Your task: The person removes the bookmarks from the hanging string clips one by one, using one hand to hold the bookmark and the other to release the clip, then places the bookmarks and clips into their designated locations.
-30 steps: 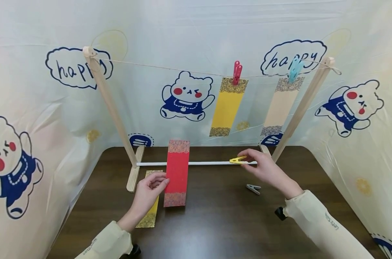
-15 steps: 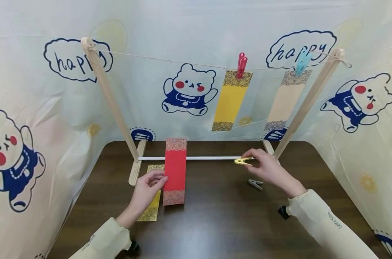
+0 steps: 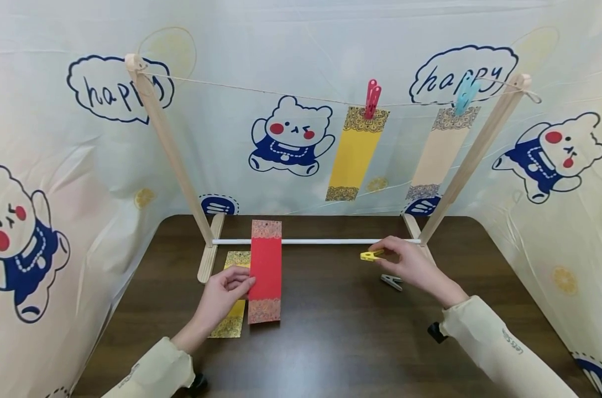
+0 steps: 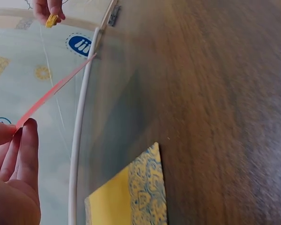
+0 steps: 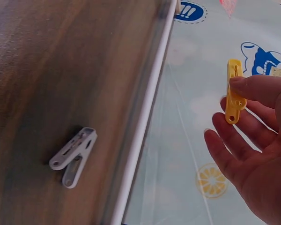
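Observation:
My left hand (image 3: pixel 224 296) pinches the left edge of a red paper strip (image 3: pixel 266 265) with patterned ends, held up off the table. In the left wrist view that strip (image 4: pixel 54 91) shows nearly edge-on between thumb and fingers. Below it a yellow strip (image 3: pixel 229 326) with patterned ends lies on the table, partly hidden by the hand. On the right, my right hand (image 3: pixel 405 262) holds a yellow clothespin (image 5: pixel 234 91) between thumb and fingers, above the table. Close by on the tabletop lies a grey clothespin (image 5: pixel 74 157).
A wooden frame (image 3: pixel 168 149) carries a string (image 3: pixel 261 90) across its top and a white rod (image 3: pixel 325 241) low down. From the string hang a yellow strip (image 3: pixel 356 157) under a red clothespin (image 3: pixel 372 99) and a beige strip (image 3: pixel 437 152) under a blue clothespin (image 3: pixel 466 95).
The red strip has shifted slightly left and down in my left hand. In my right hand the yellow clothespin has turned and dropped a little below the rod. The head view has tilted slightly.

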The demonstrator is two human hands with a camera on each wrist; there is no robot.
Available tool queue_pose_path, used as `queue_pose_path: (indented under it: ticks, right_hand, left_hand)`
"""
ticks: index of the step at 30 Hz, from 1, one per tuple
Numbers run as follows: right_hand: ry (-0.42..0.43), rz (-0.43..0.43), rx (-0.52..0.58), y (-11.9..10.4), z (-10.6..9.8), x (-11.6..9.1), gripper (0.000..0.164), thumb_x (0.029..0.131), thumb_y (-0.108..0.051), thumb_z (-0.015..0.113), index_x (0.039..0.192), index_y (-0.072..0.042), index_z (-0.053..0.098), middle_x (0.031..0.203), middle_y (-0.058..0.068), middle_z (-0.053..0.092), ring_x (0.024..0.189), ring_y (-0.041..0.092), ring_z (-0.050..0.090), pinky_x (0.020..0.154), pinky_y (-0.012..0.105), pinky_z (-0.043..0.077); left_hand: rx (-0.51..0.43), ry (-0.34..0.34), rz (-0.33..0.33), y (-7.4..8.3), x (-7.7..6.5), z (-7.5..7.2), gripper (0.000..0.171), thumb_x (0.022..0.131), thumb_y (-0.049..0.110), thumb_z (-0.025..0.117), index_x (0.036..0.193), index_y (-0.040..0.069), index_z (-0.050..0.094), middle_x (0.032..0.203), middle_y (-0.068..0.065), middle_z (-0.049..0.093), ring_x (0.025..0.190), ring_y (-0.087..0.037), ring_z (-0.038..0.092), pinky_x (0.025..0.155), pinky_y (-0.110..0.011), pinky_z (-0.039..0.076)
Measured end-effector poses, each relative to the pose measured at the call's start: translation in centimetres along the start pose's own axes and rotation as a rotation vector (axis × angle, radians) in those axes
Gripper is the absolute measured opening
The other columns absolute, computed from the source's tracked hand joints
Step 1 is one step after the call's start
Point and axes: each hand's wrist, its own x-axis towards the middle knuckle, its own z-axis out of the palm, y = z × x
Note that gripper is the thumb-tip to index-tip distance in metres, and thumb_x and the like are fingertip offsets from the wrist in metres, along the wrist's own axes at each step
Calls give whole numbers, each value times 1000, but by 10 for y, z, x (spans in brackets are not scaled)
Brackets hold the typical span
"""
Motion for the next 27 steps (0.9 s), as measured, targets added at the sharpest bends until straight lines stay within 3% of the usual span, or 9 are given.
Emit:
queue_pose_path:
  ticks: [8,16,27]
  right_hand:
    - [-45,86,-13,3,8,-5,21,91,-2,78,109,-13,75,106,1,75,98,32,68,85,53,57]
    - [-15,45,-19,8,17,-8,20,90,-1,79,107,-11,73,107,3,72,94,30,68,84,51,59]
    - [-65,53,-9,12,21,-9,20,92,-3,77,109,-10,71,106,3,71,98,32,68,88,54,58]
  left_hand:
    - [35,-11,-38,-5,-5,-10,27,96,11,75,119,-3,69,104,-18,75,83,-18,75,72,-30,63]
    - [48,-21,-70,-9,-11,-19,30,97,12,75,120,-6,68,104,-18,75,81,-16,74,71,-32,64]
    - [47,-31,-128,-16,-15,-28,31,97,11,74,122,-8,67,105,-18,76,80,-16,73,70,-35,64]
